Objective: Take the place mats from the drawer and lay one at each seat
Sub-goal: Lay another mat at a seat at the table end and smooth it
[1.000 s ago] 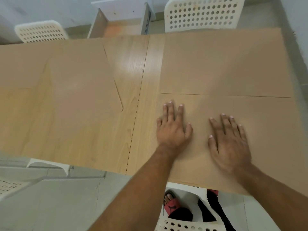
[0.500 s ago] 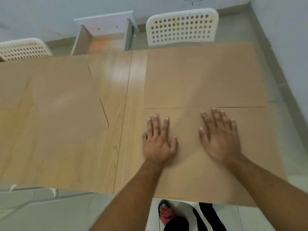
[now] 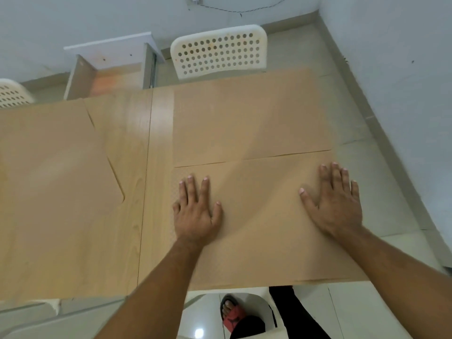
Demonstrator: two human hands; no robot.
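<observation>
Left hand (image 3: 195, 214) and right hand (image 3: 335, 206) press flat on near place mat (image 3: 264, 236), fingers straight, gripping nothing. Far mat (image 3: 244, 123) and left-side mat (image 3: 49, 167) laid; likely final smoothing.

Left hand (image 3: 195, 216) and right hand (image 3: 336, 204) press flat on near mat (image 3: 256, 228).

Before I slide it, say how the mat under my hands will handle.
The near place mat looks thin and lies flat: probably light and floppy if lifted. Pressed by the left hand and right hand, it likely slides on the smooth table.
</observation>
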